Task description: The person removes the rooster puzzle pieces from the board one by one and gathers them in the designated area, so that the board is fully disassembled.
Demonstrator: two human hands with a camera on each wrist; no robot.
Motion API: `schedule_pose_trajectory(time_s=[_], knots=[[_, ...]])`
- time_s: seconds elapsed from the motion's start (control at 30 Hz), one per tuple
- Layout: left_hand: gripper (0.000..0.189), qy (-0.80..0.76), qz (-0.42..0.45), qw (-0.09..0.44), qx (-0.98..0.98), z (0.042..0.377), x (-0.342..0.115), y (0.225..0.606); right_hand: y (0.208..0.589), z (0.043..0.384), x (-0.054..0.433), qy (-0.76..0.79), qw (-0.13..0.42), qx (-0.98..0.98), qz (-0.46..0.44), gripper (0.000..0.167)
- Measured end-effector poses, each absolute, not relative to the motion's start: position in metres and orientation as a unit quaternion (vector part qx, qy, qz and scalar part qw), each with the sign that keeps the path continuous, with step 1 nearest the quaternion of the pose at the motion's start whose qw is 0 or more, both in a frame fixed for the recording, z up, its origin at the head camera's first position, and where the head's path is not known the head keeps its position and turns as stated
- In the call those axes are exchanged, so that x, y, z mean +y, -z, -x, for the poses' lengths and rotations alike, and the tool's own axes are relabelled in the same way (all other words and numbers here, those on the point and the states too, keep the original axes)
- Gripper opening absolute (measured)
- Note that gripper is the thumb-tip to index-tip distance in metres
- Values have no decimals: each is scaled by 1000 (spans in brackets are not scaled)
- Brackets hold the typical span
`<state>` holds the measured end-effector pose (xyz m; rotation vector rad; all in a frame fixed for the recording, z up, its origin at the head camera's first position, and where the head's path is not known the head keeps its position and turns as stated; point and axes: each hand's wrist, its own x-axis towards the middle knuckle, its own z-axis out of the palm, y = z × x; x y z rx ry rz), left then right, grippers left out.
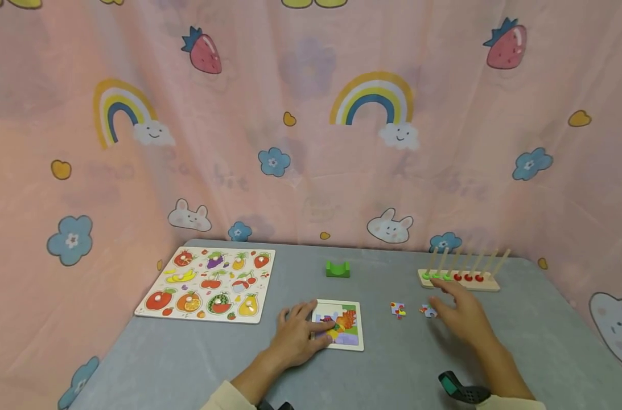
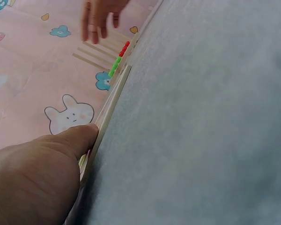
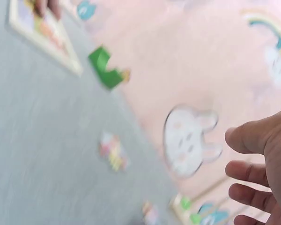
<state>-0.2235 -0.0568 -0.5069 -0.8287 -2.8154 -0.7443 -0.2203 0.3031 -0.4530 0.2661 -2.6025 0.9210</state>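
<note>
In the head view, a small jigsaw puzzle point(image 1: 347, 338) lies in a white-edged tray on the grey table. My left hand point(image 1: 295, 340) rests on its left side, fingers stretched over the picture; the left wrist view shows the thumb point(image 2: 82, 138) against the tray's edge. My right hand point(image 1: 463, 316) is over the table at the right, fingers apart, holding nothing. By its fingertips lies a loose puzzle piece point(image 1: 428, 311), partly hidden in the head view. Another loose piece point(image 1: 398, 310) lies between that one and the tray.
A wooden peg rack point(image 1: 487, 283) with green and red beads stands behind my right hand. A green notched block point(image 1: 338, 269) sits behind the tray. At the left lies a fruit knob board point(image 1: 198, 314). A patterned pink curtain point(image 1: 311, 188) hangs behind the table.
</note>
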Motion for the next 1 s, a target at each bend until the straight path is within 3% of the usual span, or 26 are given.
schedule_pose_trajectory(time_s=[0.4, 0.77, 1.0], knots=[[34, 249, 274, 58, -927, 223, -57, 508, 408, 215, 255, -390, 228, -880, -148, 41], [34, 247, 273, 61, -928, 224, -58, 508, 406, 219, 209, -435, 215, -858, -166, 40], [34, 239, 272, 59, -930, 224, -57, 507, 425, 230, 191, -445, 204, -854, -174, 39]])
